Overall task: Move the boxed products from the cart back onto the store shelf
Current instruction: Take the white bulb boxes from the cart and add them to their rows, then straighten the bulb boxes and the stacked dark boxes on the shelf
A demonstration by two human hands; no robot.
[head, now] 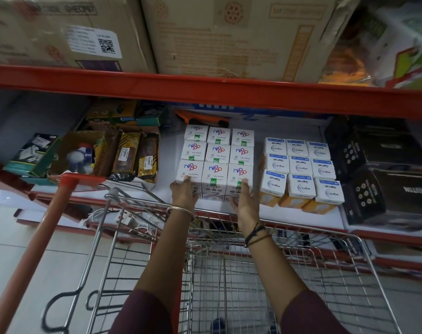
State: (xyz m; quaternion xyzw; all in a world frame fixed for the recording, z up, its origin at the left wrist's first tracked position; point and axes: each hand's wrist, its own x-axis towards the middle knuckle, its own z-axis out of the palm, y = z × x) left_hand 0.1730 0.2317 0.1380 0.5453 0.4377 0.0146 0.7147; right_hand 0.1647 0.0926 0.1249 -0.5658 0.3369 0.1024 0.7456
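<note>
Both hands reach over the wire cart [229, 273] to the front row of white Nippo boxes [214, 175] on the store shelf [229, 210]. The left hand [184, 192] lies flat against the front face of the left-hand box, its fingers spread and grasping nothing; the right hand [245, 198] presses likewise, palm inward, at the right-hand box. The boxes stand three across and three deep, tops level, with a block of Wipro Garnet boxes [301, 172] just beside them to the right.

The step appears to be squaring the front row. Even pressure from both palms should slide the three boxes back together — a one-sided push would likely skew the row.

Edges and room: the front boxes stand close to the shelf lip, so any outward pull risks a fall into the cart. The red beam [205, 92] overhead limits lifting. Open shelf shows left of the stack, towards the dark packets [132, 156] — the cart basket, as far as visible, holds no boxes.
</note>
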